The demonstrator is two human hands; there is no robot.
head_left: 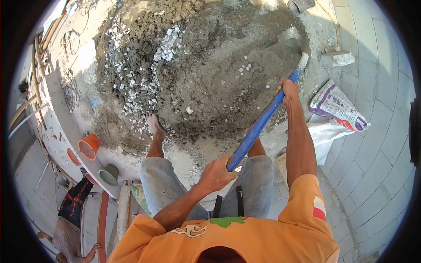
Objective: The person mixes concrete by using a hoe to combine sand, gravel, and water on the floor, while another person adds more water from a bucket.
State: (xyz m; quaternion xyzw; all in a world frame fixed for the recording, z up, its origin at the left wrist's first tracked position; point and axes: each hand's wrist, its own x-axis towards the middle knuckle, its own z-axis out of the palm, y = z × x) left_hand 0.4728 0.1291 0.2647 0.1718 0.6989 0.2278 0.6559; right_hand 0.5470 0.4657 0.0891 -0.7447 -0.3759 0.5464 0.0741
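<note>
A long blue handle [258, 125] slants from between my knees up to the right, where its pale end meets the grey-brown heap. My left hand [217, 175] is wrapped round the lower end of the handle. Higher up, near the pale part, my right hand [289, 90] grips the same handle. The tool's head is hard to make out against the heap [210, 79] of wet sand or mortar. White stone chips [169, 44] lie on the heap's left part. My bare foot [154, 125] rests at its near edge.
Printed sack [337, 107] and white sack [322, 136] lie right of the heap. A concrete block [337, 58] is above them. Orange bucket [89, 147] and grey-green bucket [108, 174] stand at left. Another person [70, 228] is at the lower left, below a low wall.
</note>
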